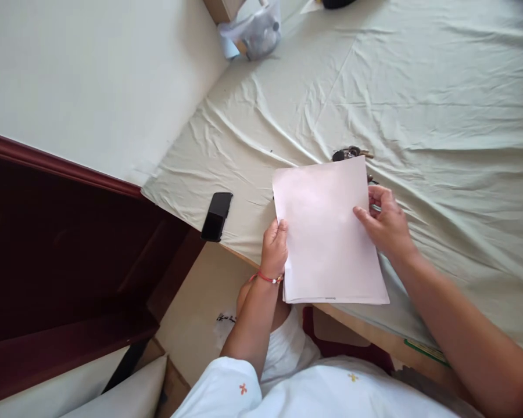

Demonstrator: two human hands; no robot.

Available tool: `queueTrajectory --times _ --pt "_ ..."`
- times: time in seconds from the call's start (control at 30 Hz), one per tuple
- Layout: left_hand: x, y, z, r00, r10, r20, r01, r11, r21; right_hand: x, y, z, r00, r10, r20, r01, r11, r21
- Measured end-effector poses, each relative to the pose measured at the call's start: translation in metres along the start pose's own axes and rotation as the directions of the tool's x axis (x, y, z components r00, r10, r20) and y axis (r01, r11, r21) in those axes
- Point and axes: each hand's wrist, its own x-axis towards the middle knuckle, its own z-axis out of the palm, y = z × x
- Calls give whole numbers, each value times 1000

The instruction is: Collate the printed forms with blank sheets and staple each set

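Stack of paper [326,232] sits on the bed [440,116] near its front edge, right in front of me, lower end hanging over the edge toward my lap. My left hand [274,247] is on the stack's left edge, right hand [386,220] on its right edge, approx. opposite each other. Bunch of keys [351,153] lies on the bed just behind the stack's far edge, partly hidden by it. Phone [217,216] lies on the bed's front left corner, left of the stack, apart from it. Plastic bag [257,32] sits far back at the bed's left side, against the wall [91,75]. Headboard [70,244] runs along my left, beside the bed corner.
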Motion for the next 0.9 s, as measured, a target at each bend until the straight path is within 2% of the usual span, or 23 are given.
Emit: queueTrajectory --times 0.1,0.2,0.27,0.33,0.37,0.43,0.5,0.57,0.63,0.7,0.8,0.9 --pt "-30 3 0 998 -48 -47 44 996 -80 -11 -5 -16 991 125 52 -127 991 48" --pt "-65 3 -7 974 -206 -96 187 967 -174 -37 -10 -35 945 267 187 -295 944 146" --pt "-87 0 -12 948 -297 -115 270 942 -199 -59 -11 -45 867 365 340 -455 857 240" --pt "-105 -5 -14 936 -333 -119 304 930 -206 -81 -12 -52 774 402 489 -589 742 321" --pt "-113 -9 -14 935 -333 -120 306 931 -201 -92 -12 -54 739 401 542 -632 692 350" --pt "-127 -15 -13 943 -311 -120 291 944 -158 -109 -12 -56 699 402 591 -682 623 382" --pt "-136 -19 -12 956 -279 -93 270 958 -98 -121 -13 -57 697 439 567 -698 596 396" --pt "-139 -18 -11 967 -255 -10 253 963 -90 -129 -14 -60 725 466 507 -679 609 411" --pt "-135 -12 -13 968 -240 75 249 958 -142 -135 -15 -64 758 454 467 -643 640 421" --pt "-125 -4 -15 968 -236 81 248 944 -217 -139 -15 -68 772 425 472 -619 669 412" --pt "-107 3 -19 957 -289 24 284 916 -285 -148 -13 -71 750 393 532 -625 686 373" --pt "-94 3 -15 929 -369 43 366 892 -264 -156 -10 -68 714 377 590 -645 681 345"
